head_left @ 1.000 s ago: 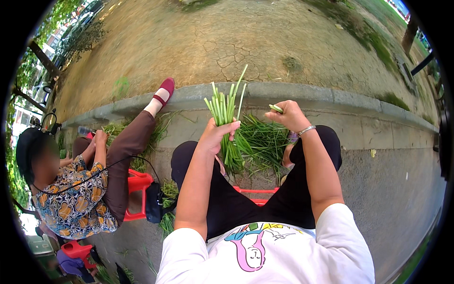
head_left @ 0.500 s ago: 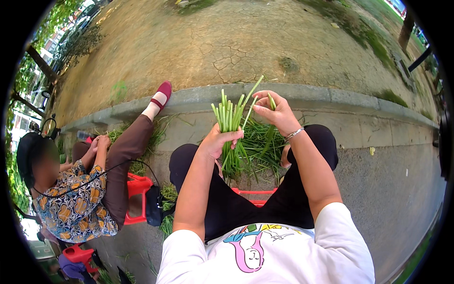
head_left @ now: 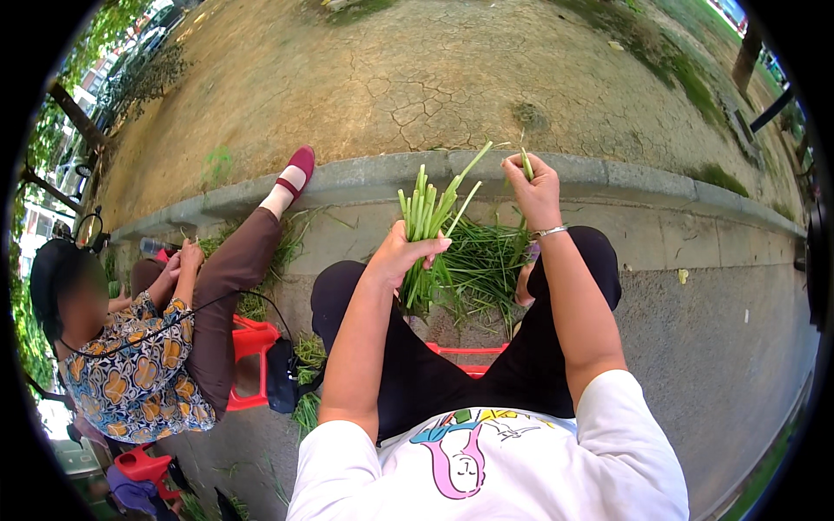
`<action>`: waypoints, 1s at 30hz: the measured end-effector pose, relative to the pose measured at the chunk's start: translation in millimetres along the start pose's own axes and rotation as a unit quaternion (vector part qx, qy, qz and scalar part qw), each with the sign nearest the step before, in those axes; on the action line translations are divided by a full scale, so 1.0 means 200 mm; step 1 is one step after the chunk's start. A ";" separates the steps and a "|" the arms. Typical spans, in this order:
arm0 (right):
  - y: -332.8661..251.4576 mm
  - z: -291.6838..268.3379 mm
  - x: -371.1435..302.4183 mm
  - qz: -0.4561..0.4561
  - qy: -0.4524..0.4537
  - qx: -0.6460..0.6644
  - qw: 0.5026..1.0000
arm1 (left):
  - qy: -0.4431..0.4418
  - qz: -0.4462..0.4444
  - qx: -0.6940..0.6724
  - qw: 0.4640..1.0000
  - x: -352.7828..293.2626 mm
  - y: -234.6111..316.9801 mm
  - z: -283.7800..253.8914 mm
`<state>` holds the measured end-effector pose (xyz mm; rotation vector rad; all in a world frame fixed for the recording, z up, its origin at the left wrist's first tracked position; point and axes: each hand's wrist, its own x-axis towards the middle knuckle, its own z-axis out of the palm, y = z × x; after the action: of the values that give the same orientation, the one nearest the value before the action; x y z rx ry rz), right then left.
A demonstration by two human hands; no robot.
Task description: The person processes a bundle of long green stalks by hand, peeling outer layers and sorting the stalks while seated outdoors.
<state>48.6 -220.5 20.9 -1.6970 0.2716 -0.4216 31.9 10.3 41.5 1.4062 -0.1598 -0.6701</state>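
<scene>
A: Green stalks, a bunch of them point(head_left: 427, 227), stand upright in the left hand point(head_left: 401, 254). Fingers wrap the lower part of the bunch; cut ends point to the far side.

B: Right hand?

A: Right hand point(head_left: 534, 187) is raised just right of the bunch, apart from the left. Thumb and fingers pinch a single stalk point(head_left: 526, 163). A bracelet point(head_left: 549, 232) sits on that wrist.

B: Below the hands?

A: Loose pile of the same greens point(head_left: 482, 269) on the pavement between the knees, near the stone curb point(head_left: 625, 178). Cracked bare earth point(head_left: 417, 78) beyond the curb.

B: Anyone else?

A: At left, a second person in a patterned blouse point(head_left: 130, 373) on a red stool point(head_left: 248, 347), one leg stretched to the curb, red shoe point(head_left: 300, 165). Their hands are close together over greens; grip too small to read.
</scene>
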 end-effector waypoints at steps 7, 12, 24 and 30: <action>0.01 0.01 -0.04 -0.121 -0.074 -0.106 0.984 | 0.013 0.004 -0.003 1.000 -0.02 0.01 0.00; -0.01 0.01 -0.03 0.058 -0.158 -0.031 0.985 | 0.002 0.007 -0.036 0.999 0.00 0.00 0.00; -0.11 0.11 -0.11 0.164 -0.170 0.297 0.925 | -0.023 -0.023 -0.060 0.998 0.01 0.01 0.01; -0.09 0.06 -0.03 0.178 -0.030 0.267 0.947 | -0.030 -0.028 -0.075 0.996 0.01 0.00 0.00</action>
<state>46.8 -204.6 36.3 -1.0972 0.3722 -0.1509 33.2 9.8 41.8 1.2515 -0.1148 -0.7564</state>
